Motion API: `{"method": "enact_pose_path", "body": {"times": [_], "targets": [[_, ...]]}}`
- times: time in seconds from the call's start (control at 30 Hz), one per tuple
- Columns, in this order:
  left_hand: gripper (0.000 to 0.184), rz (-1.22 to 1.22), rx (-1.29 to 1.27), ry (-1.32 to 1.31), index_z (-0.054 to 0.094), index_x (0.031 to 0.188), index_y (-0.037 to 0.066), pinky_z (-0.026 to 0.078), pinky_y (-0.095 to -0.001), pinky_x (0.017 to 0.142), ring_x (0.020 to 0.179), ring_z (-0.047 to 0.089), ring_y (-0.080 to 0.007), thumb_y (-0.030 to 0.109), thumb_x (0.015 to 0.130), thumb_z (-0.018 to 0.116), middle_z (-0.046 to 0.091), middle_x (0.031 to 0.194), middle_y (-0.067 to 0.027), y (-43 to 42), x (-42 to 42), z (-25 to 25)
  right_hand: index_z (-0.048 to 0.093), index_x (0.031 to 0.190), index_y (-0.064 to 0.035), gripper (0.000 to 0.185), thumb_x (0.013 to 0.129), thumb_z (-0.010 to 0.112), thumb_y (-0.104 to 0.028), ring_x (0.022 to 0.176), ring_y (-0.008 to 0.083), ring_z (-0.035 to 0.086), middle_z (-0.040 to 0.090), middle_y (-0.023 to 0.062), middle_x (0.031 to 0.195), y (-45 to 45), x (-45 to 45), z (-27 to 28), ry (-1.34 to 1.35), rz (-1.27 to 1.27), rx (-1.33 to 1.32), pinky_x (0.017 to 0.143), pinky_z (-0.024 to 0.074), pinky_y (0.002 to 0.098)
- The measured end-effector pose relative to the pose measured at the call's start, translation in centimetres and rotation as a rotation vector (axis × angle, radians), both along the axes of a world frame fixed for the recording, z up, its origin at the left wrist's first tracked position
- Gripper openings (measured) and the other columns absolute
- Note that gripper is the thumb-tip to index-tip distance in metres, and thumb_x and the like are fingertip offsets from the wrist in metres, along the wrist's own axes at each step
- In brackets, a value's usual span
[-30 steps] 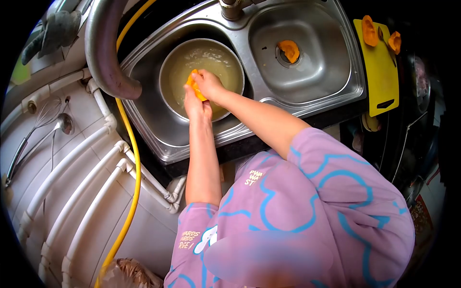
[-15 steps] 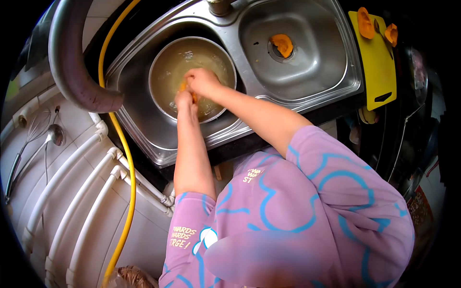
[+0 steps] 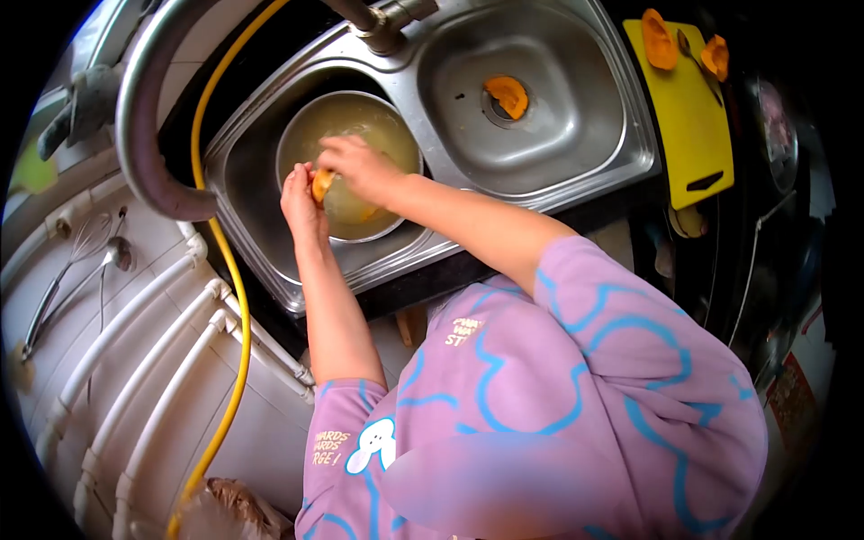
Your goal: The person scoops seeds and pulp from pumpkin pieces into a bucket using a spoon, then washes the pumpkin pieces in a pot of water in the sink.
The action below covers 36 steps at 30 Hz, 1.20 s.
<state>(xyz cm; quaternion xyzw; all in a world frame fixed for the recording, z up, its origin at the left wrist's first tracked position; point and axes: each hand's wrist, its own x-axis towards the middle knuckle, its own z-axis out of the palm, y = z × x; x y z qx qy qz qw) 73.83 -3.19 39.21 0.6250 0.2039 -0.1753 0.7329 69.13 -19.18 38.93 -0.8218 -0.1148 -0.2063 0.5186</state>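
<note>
My left hand (image 3: 303, 205) is closed round a piece of orange pumpkin (image 3: 321, 184), held above the left part of a round metal basin (image 3: 282, 155). My right hand (image 3: 358, 169) is just right of that piece, its fingers curled in towards the pumpkin; whatever they hold is hidden. Cloudy yellowish water (image 3: 364, 121) fills the basin, which stands in the left sink bowl (image 3: 256, 193). Something orange shows faintly in the water below my right hand.
Another pumpkin piece (image 3: 507, 96) lies at the drain of the right sink bowl (image 3: 567, 126). A yellow cutting board (image 3: 679, 135) at the right carries pumpkin pieces (image 3: 659, 40) and a dark-handled utensil (image 3: 697, 61). The faucet (image 3: 382, 31) rises behind the sinks. A yellow hose (image 3: 232, 252) runs down the left.
Both hands have come up from the water and shifted left, the left one still with the pumpkin piece. They have moved a little apart. The camera view has shifted slightly.
</note>
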Motion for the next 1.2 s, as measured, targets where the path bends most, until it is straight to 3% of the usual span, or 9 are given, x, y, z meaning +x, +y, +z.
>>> {"method": "enact_pose_path", "body": {"times": [0.07,0.2,0.7,0.8,0.87,0.93,1.07,1.13,1.2], "targets": [[0.019,0.077,-0.006,-0.178,0.060,0.112,0.002,0.051,-0.0240,0.078,0.083,0.060,-0.0111,0.009,0.095,0.060,0.063,0.091,-0.0051,-1.5,-0.7,1.7,0.060,0.104,-0.0104,0.023,0.084,0.053,-0.001,0.095,0.0365,0.060,0.062,0.0133,0.099,0.3,-0.1,-1.2,0.130,-0.217,0.245,0.084,0.0499,0.0417],[0.026,0.005,-0.150,-0.168,0.057,0.120,0.002,0.051,-0.0254,0.085,0.091,0.060,-0.0116,0.005,0.094,0.060,0.061,0.099,-0.0050,-3.5,-2.2,5.2,0.058,0.105,-0.0067,0.027,0.081,0.058,0.005,0.101,0.0321,0.062,0.063,0.0131,0.111,-2.2,-1.8,1.4,0.434,-0.006,0.350,0.087,0.0509,0.0363],[0.027,-0.072,-0.153,-0.152,0.059,0.117,0.001,0.047,-0.0286,0.094,0.103,0.058,-0.0150,0.006,0.091,0.063,0.061,0.110,-0.0067,-5.5,-4.3,8.1,0.058,0.099,-0.0112,0.019,0.082,0.062,-0.006,0.109,0.0334,0.057,0.059,0.0112,0.117,-5.9,-2.9,4.4,-0.124,-0.114,-0.056,0.094,0.0482,0.0405],[0.032,-0.195,0.159,-0.110,0.059,0.120,0.002,0.050,-0.0291,0.088,0.101,0.060,-0.0165,0.009,0.089,0.067,0.062,0.113,-0.0073,-4.0,-3.6,6.9,0.062,0.103,-0.0085,0.018,0.086,0.057,-0.011,0.121,0.0368,0.051,0.055,0.0166,0.127,-5.4,-3.0,3.6,0.040,0.131,-0.022,0.102,0.0424,0.0431],[0.028,-0.338,0.621,-0.150,0.063,0.114,0.003,0.053,-0.0284,0.073,0.084,0.064,-0.0160,0.006,0.087,0.066,0.066,0.099,-0.0058,-0.9,-2.7,3.9,0.057,0.127,-0.0121,0.043,0.084,0.056,-0.010,0.134,0.0383,0.039,0.038,0.0208,0.147,-6.0,-4.4,4.8,0.381,0.168,-0.315,0.109,0.0355,0.0446],[0.022,-0.538,1.100,-0.264,0.065,0.108,0.001,0.051,-0.0259,0.074,0.083,0.062,-0.0118,0.003,0.087,0.064,0.065,0.093,-0.0035,2.4,-1.7,2.0,0.047,0.138,-0.0094,0.051,0.087,0.057,-0.014,0.134,0.0405,0.037,0.036,0.0227,0.148,-6.8,-5.0,6.0,0.588,0.120,-0.207,0.110,0.0338,0.0462],[0.014,-0.466,0.427,-0.195,0.066,0.102,0.001,0.050,-0.0253,0.078,0.086,0.061,-0.0113,0.002,0.088,0.064,0.065,0.096,-0.0026,-5.2,-3.0,9.3,0.040,0.141,-0.0050,0.057,0.089,0.061,-0.016,0.135,0.0381,0.038,0.037,0.0245,0.146,-10.6,-6.1,7.8,0.615,0.030,0.043,0.109,0.0358,0.0444],[0.010,-0.560,0.194,-0.194,0.066,0.099,0.002,0.049,-0.0240,0.080,0.089,0.060,-0.0106,0.004,0.089,0.065,0.064,0.097,-0.0023,-10.1,-4.0,11.4,0.037,0.140,-0.0024,0.061,0.088,0.066,-0.016,0.122,0.0319,0.053,0.045,0.0240,0.137,-13.3,-6.5,7.1,0.504,0.131,0.461,0.092,0.0523,0.0396],[0.012,-0.716,0.160,-0.240,0.066,0.101,0.003,0.047,-0.0235,0.079,0.090,0.059,-0.0102,0.006,0.090,0.064,0.064,0.098,-0.0020,-15.8,-4.9,12.0,0.034,0.134,-0.0042,0.058,0.089,0.068,-0.017,0.065,0.0172,0.067,0.060,0.0169,0.111,-18.0,-8.3,8.9,0.756,0.207,1.105,0.052,0.0556,0.0261]]}}
